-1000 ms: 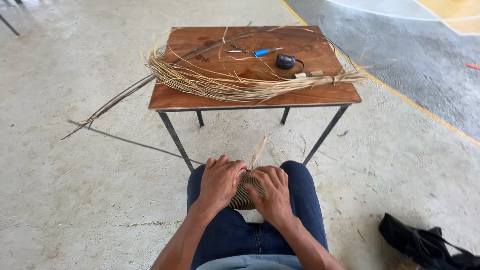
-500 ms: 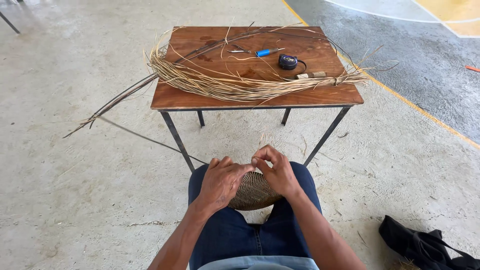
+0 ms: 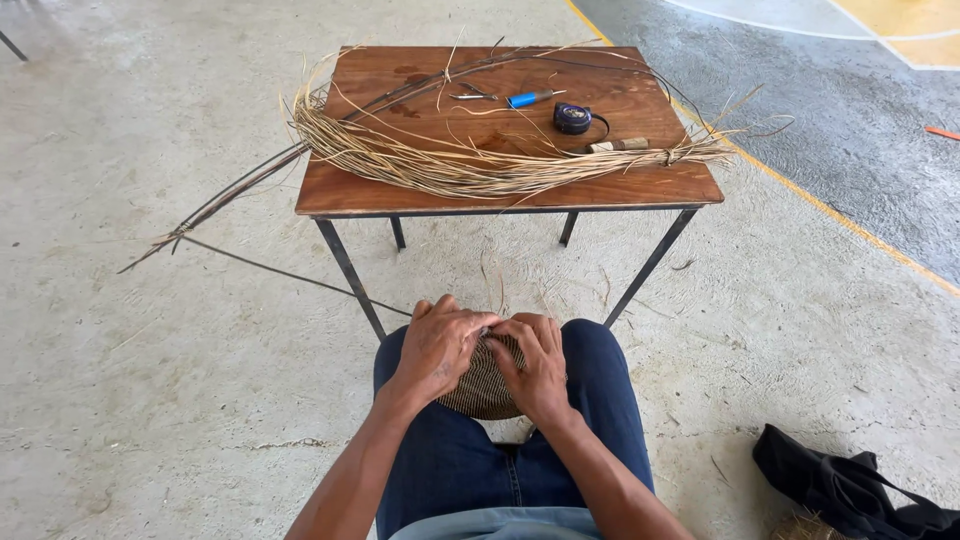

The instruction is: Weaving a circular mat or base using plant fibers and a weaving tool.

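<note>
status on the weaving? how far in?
Done: a small round woven piece with tight coiled rows sits on the lap. In hand: left hand and right hand both press on its upper edge, where loose strands stick up. Left: a large bundle of straw fibres lies unused on the wooden table, beside a tape measure and a blue-handled tool. Final size cannot be told.

Both forearms reach forward over the lap; left hand [image 3: 440, 345] and right hand [image 3: 535, 365] curl together, fingertips touching.
</note>
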